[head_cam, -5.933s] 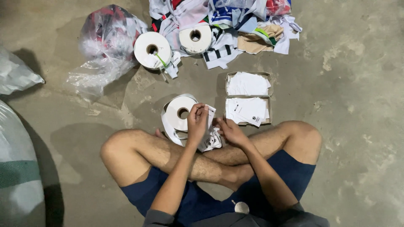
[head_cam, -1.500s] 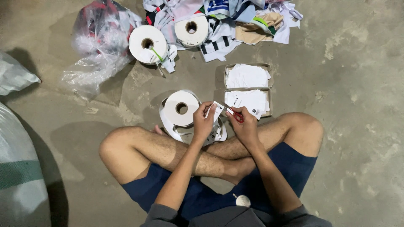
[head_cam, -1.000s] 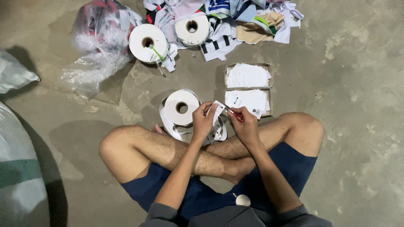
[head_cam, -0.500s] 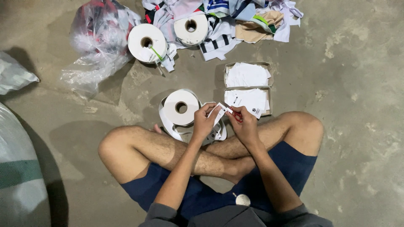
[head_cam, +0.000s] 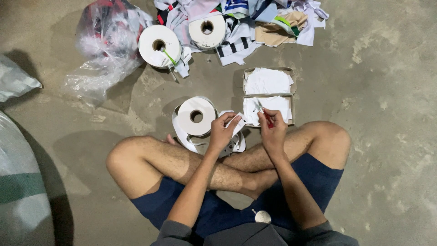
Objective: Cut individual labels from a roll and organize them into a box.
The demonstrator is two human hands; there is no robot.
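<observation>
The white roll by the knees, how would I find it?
Start at the person's crossed legs on the grey concrete floor. The big white ribbon roll lies just beyond them, by the left hand. Unlike the two farther rolls, its loose strip trails out.

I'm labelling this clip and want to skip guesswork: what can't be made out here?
- Head view: small red tool in the right hand, mostly hidden by fingers.
- White label piece in the left hand: print too small.
- Clothes pile: cut off by top edge.
</observation>
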